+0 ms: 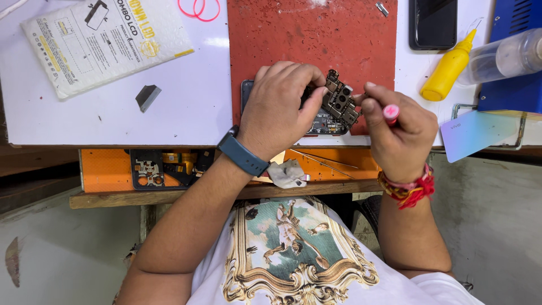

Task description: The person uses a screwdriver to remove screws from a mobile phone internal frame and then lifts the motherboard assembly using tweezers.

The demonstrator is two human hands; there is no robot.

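White padded package [107, 42] lies far left on the surface [186, 113], small grey metal piece [147, 96] just right of it. Left hand [279, 110], blue wristband, pinches the circuit board [340, 103] over the opened phone [316, 121] on the red mat [310, 39]. Right hand [398, 133] grips a pink-capped tool [390, 113], fingertips touching the board's right edge. Hands close together, both clamped. Step looks like lifting the board off the phone; next move likely needs a steady pull, watching attached parts. Yellow squeeze bottle [449, 70] further right, black phone [433, 22] above.
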